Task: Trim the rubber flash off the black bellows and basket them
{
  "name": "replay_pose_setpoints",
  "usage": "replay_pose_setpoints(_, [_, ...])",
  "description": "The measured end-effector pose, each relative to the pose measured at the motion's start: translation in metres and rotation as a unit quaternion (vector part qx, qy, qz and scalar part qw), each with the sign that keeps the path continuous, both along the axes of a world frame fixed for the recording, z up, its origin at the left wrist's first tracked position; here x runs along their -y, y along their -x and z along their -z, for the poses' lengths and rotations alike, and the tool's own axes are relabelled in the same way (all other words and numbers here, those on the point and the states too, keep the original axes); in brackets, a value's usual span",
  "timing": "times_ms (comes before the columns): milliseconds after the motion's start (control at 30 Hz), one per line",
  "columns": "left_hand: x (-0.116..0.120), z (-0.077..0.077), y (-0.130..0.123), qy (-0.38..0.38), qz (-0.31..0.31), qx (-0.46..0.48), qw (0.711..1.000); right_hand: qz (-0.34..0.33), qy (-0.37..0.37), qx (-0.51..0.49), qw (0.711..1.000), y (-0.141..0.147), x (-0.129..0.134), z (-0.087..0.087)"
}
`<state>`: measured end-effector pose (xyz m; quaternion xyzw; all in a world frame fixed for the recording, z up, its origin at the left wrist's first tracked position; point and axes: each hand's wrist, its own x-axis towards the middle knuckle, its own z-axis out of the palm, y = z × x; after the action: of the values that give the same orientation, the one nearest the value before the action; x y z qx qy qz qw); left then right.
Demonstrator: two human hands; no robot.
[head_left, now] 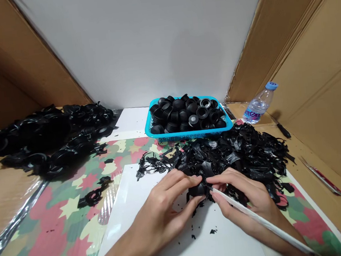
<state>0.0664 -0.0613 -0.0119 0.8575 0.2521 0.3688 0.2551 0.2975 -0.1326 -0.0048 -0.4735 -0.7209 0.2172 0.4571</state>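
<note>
Between the fingertips and thumb of my left hand (174, 201) is a small round black rubber part (197, 190), partly hidden by the fingers. My right hand (246, 197) is closed round a long, slim white stick-like tool (254, 216). Its dark tip meets the rubber part, but what kind of tip it is does not show. Both hands are over a white board (207, 238) dotted with small black scraps. Just beyond them lies a heap of black rubber trimmings (241, 153).
Behind the heap stands a blue basket (189, 133) full of black ribbed rubber parts. A water bottle (258, 103), a dark-handled tool (282, 130) and a red-handled cutter (322, 176) are at the right. More black parts (51, 137) are piled at the left. Cardboard walls (320, 65) flank the table.
</note>
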Motion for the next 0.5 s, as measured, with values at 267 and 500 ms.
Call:
replay_pose_setpoints(267, [0.0001, -0.0001, -0.0006, -0.006, -0.002, -0.001, 1.0, 0.001, 0.015, -0.005, 1.0, 0.0003, -0.0007, 0.0])
replay_pose_setpoints(500, [0.0012, 0.0001, -0.0002, -0.009, 0.001, -0.001, 1.0, 0.001, 0.046, -0.018, 0.999, -0.0002, 0.0008, 0.0023])
